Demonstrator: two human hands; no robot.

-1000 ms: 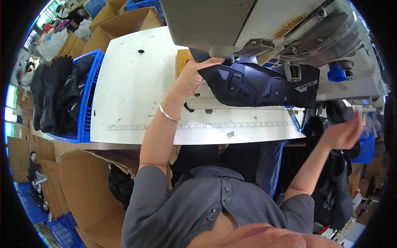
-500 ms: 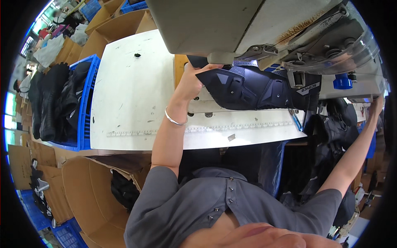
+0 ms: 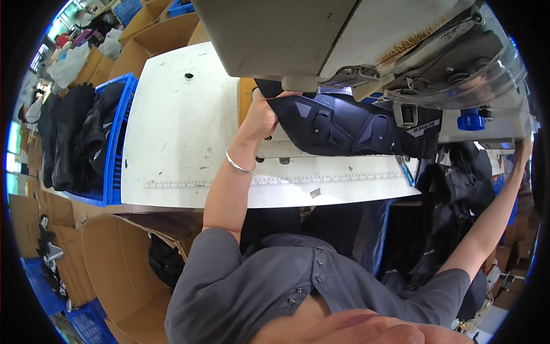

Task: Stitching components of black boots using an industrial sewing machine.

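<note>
A black boot upper (image 3: pixel 338 127) with moulded panels and small rivets lies under the head of the sewing machine (image 3: pixel 275 37). My left hand (image 3: pixel 264 117), a silver bangle on its wrist, is closed on the upper's left end; the machine head partly hides the fingertips. Far to the right, my right hand (image 3: pixel 523 148) reaches up to the right end of the machine, by the picture's rim. Its fingers are too hidden there to make out.
A white table (image 3: pixel 172 132) with a printed ruler strip (image 3: pixel 275 180) spreads under the machine. Blue-handled snips (image 3: pixel 408 172) lie near its front right. At left stands a blue crate (image 3: pixel 117 155) of black boots (image 3: pixel 71 137); below it, an open cardboard box (image 3: pixel 123 269).
The view has shifted slightly, so everything sits a little further left. My left hand stays on the boot upper, and my right hand stays at the machine's right end.
</note>
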